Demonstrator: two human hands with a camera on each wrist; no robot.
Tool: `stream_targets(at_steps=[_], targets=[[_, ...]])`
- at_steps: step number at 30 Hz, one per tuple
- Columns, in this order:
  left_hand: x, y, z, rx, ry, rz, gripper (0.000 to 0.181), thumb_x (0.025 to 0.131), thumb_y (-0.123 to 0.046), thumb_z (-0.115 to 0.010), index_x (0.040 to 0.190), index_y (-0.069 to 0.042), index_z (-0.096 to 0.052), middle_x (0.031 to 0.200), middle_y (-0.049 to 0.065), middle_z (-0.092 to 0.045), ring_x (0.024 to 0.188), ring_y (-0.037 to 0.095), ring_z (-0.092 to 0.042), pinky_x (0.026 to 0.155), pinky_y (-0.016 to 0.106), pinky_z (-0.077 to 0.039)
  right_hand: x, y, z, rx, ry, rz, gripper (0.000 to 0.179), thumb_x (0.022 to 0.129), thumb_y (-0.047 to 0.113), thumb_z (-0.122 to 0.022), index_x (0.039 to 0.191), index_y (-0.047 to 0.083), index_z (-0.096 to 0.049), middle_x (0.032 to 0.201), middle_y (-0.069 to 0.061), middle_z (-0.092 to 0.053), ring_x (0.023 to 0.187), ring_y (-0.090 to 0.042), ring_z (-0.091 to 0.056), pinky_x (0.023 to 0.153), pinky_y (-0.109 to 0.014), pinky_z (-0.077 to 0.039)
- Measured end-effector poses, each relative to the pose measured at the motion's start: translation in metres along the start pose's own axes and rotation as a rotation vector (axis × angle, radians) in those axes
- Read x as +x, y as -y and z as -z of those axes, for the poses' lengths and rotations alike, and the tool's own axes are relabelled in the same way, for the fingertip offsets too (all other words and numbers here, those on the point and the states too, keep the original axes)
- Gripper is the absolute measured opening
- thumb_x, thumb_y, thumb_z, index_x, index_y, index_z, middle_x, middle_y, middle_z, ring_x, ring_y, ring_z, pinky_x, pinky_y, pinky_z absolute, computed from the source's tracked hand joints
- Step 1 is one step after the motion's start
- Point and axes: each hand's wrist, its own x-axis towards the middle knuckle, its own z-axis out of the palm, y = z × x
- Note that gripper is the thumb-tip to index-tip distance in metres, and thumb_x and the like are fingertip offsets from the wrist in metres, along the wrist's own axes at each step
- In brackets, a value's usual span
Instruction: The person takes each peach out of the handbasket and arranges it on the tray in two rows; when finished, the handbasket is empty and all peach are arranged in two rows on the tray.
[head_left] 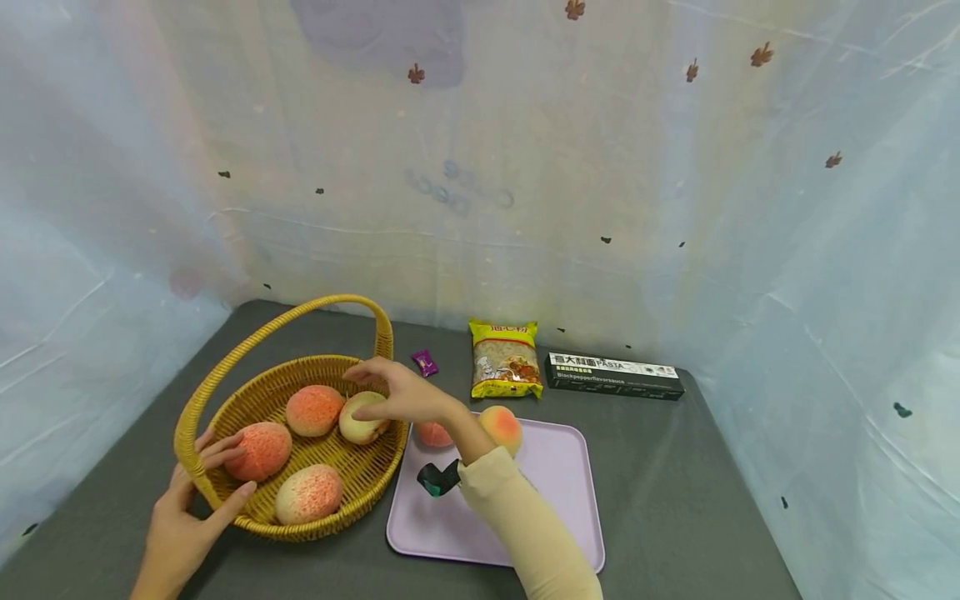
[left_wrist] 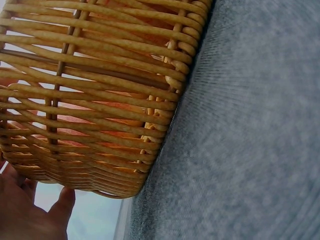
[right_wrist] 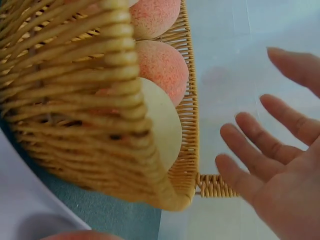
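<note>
A yellow wicker basket (head_left: 360,496) with an arched handle stands on the left of the table, several peaches lying in it. My left hand (head_left: 183,508) holds the basket's left side where the handle meets the rim, its fingers reaching inside beside a red peach (head_left: 262,451). Over the basket's right rim hovers my right hand (head_left: 405,392), fingers spread and holding nothing. Just below it sits a pale peach (head_left: 363,418); the right wrist view shows a gap between that hand (right_wrist: 280,145) and the fruit. Two more peaches, one orange-yellow (head_left: 501,428), lie on a lilac tray (head_left: 558,492), partly hidden by my right arm.
Behind the tray lie a purple wrapped candy (head_left: 424,362), a yellow food packet (head_left: 506,360) and a black pasta box (head_left: 613,377). Pale plastic sheeting (head_left: 480,167) hangs along the back and sides of the grey table (head_left: 660,500).
</note>
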Motion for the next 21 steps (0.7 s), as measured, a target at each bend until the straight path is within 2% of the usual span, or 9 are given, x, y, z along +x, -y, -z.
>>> stream_targets(at_steps=[4,7,11,15,21], targets=[[0.001,0.001,0.000,-0.002,-0.002,-0.013,0.052,0.081,0.011,-0.077,0.130,0.001,-0.062,0.145,0.010,-0.052,0.148,0.013,-0.021,0.110,0.006,-0.020,0.006,0.004,-0.001,-0.107,-0.004,-0.049,0.055,0.093,0.014,-0.072,0.141,-0.001,-0.050,0.141,-0.013,-0.053,0.130,-0.023,-0.051,0.107,-0.022,-0.040],[0.001,0.001,0.000,0.001,-0.003,-0.018,0.052,0.081,0.011,-0.077,0.130,0.001,-0.062,0.146,0.009,-0.052,0.148,0.013,-0.021,0.110,0.006,-0.020,0.011,0.009,-0.001,-0.158,0.023,-0.109,0.055,0.095,0.018,-0.070,0.143,0.000,-0.050,0.143,-0.012,-0.051,0.131,-0.021,-0.050,0.106,-0.018,-0.039],[0.001,0.001,0.000,0.007,-0.004,-0.015,0.052,0.081,0.011,-0.077,0.130,0.002,-0.062,0.146,0.009,-0.052,0.148,0.012,-0.021,0.109,0.005,-0.020,0.019,0.014,-0.002,-0.181,0.075,-0.187,0.057,0.095,0.017,-0.069,0.144,-0.002,-0.048,0.144,-0.016,-0.051,0.133,-0.022,-0.049,0.105,-0.020,-0.042],[0.000,0.002,-0.001,0.012,-0.006,-0.003,0.052,0.081,0.011,-0.077,0.129,0.002,-0.062,0.146,0.008,-0.052,0.148,0.012,-0.021,0.109,0.005,-0.019,0.026,0.019,-0.005,-0.251,0.118,-0.247,0.058,0.094,0.018,-0.068,0.144,-0.004,-0.048,0.141,-0.019,-0.054,0.128,-0.025,-0.054,0.097,-0.020,-0.047],[0.001,0.002,-0.001,0.012,-0.011,-0.013,0.052,0.080,0.011,-0.077,0.129,0.002,-0.062,0.145,0.006,-0.053,0.148,0.012,-0.021,0.109,0.005,-0.019,0.036,0.023,-0.012,-0.393,0.142,-0.319,0.056,0.092,0.021,-0.072,0.140,-0.001,-0.054,0.137,-0.012,-0.057,0.118,-0.016,-0.058,0.089,-0.016,-0.048]])
